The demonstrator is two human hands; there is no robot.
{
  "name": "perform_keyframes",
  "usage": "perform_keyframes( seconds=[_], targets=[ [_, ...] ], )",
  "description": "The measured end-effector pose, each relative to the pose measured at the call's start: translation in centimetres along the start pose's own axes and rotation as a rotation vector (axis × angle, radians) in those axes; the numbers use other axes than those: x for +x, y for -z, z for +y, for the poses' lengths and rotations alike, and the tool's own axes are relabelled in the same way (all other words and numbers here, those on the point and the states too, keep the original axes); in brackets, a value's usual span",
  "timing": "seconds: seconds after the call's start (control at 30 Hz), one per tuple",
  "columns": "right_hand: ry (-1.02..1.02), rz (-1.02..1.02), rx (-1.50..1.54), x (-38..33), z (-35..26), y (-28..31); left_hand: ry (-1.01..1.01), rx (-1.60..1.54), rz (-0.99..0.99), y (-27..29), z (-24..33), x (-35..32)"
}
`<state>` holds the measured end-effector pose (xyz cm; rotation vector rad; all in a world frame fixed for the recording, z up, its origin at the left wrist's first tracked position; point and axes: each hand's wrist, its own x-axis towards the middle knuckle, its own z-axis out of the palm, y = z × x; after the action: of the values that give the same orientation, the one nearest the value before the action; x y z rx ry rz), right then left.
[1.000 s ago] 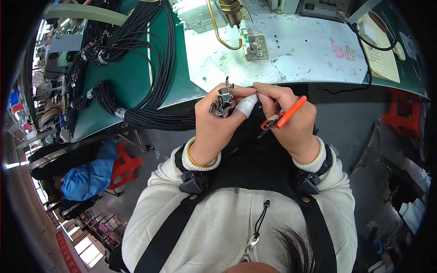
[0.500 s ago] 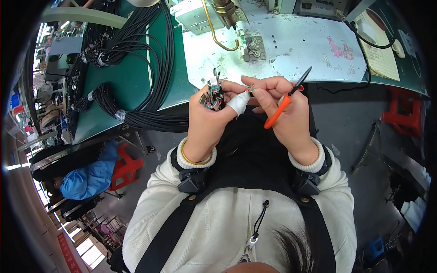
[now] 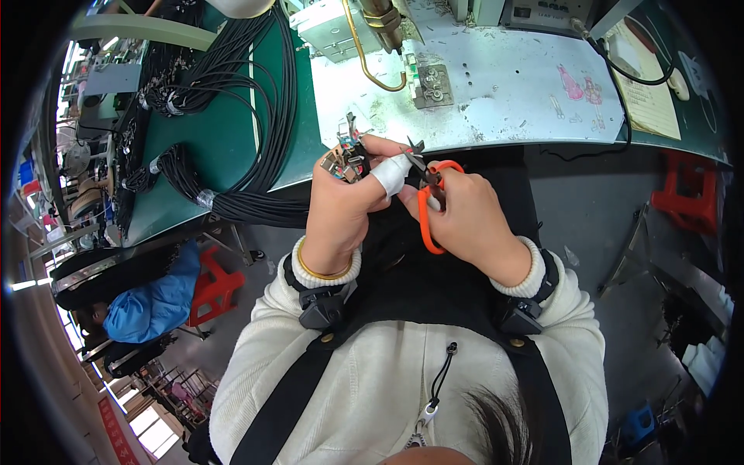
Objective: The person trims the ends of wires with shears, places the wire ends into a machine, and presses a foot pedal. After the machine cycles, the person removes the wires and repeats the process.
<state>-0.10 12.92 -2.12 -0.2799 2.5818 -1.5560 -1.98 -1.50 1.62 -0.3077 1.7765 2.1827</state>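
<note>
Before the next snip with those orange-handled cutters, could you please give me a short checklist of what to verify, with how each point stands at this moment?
1. Left hand grips the small wire assembly: ok, held above the bench edge.
2. Right hand holds the orange-handled cutters: ok.
3. Cutter tips aimed at the assembly: ok, close to it; contact cannot tell.
4. Taped fingertip out of the blades' path: cannot tell, it lies right beside them.
5. Which wire sits between the blades: cannot tell, too small.
6. Black cable bundle away from the hands: ok.
</note>
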Motion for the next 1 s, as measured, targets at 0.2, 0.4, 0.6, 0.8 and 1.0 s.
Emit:
perform_keyframes(
  seconds=[0.2,0.4,0.6,0.8,1.0],
  targets=[
    [-0.116,-0.116,0.237,0.8,1.4,0.0,0.111,-0.038,-0.113,1.5,0.1,3.2],
    [-0.233,0.175,0.562,3.8,0.0,1.3,0.077,-0.297,-0.143,1.7,-0.2,7.6],
    [-0.170,0.106,0.605,8.4,1.0,2.5,0.081,-0.188,-0.124,0.9,0.5,8.0],
    [-0.238,0.054,0.670,9.3,0.4,2.5,0.168,-0.210,-0.191,1.8,1.1,8.7],
    [-0.225,0.075,0.702,9.2,1.0,2.1,0.192,-0.235,-0.208,2.1,1.0,9.0]
  ],
)
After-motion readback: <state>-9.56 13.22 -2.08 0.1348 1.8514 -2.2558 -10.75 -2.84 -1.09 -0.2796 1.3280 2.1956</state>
